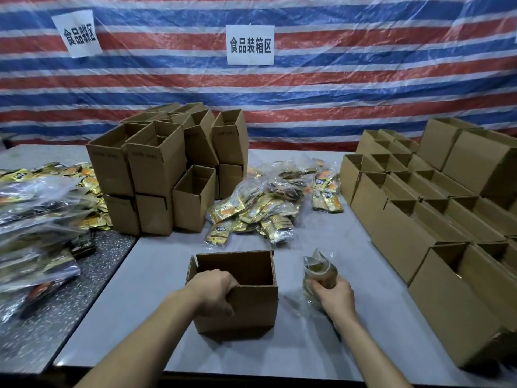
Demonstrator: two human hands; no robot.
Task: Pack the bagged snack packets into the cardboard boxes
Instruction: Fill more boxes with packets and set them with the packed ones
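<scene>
On pale grey counter [307, 348], open brown cardboard box [251, 309] stands upright. Left grip [215, 289] clenched over its 9 o'clock rim. Right grip [334, 298] grasping clear bag of snack packets [319, 271] at box's 3 o'clock, just apart.

Left hand [216, 289] grips open box [246, 306]; right hand [334, 299] holds bagged packets [319, 271].

The left hand [215, 289] curls over the near rim of the open box [251, 309], its fingertips hidden inside; the box's near wall hides its floor. The bag [319, 271] in the right hand [334, 299] is blurred, so its contents are unclear, and the fingers cover its lower part. Print on the loose packets [260, 208] beyond the right hand is too small to read. The stacked boxes [447, 303] right of that hand and the bagged packets [36, 219] left of the left hand run off the picture's edges.
</scene>
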